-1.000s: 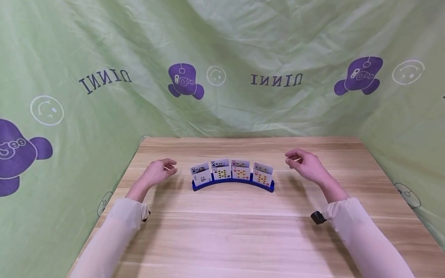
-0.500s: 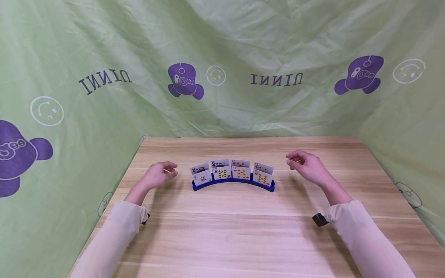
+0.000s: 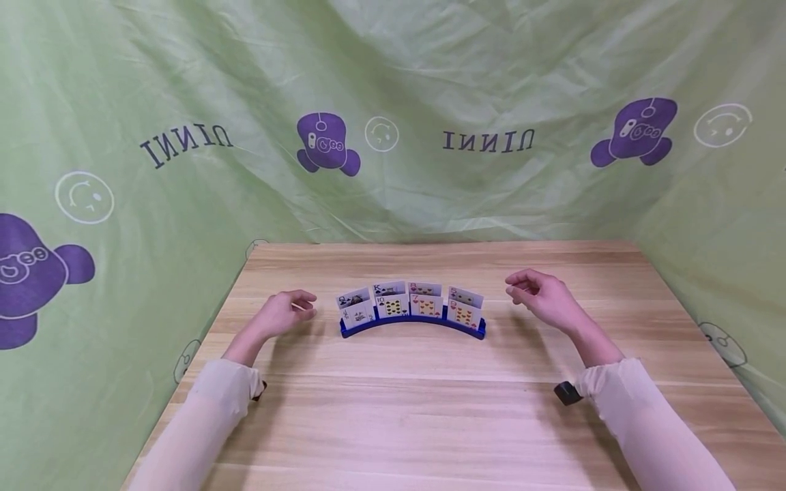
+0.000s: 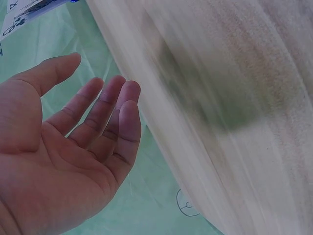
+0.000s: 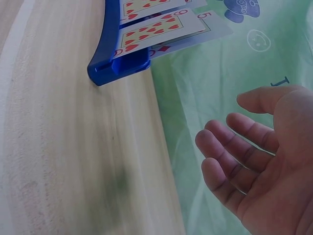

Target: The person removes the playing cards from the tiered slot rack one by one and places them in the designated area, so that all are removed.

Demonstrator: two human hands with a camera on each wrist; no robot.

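Observation:
A curved blue card holder (image 3: 413, 319) stands on the wooden table with playing cards upright in two rows. In front are a joker (image 3: 358, 316), a 10 (image 3: 391, 306), a 7 (image 3: 426, 306) and a 9 of hearts (image 5: 155, 32). Behind them rise a queen (image 3: 353, 296), a king (image 3: 389, 288), an 8 (image 3: 424, 288) and a 5 of diamonds (image 5: 212, 30), partly hidden. My left hand (image 3: 284, 313) is left of the holder, fingers relaxed, palm bare in the left wrist view. To its right, my right hand (image 3: 543, 295) holds nothing, its fingers loosely bent.
The wooden table (image 3: 405, 416) reaches back to a green curtain (image 3: 393, 198) with purple figures, which also hangs along both sides. A black wrist device (image 3: 568, 393) sits at the right cuff.
My left hand has drifted slightly toward me and a little to the right. The right hand has lowered a touch. The holder and its cards stay as they were.

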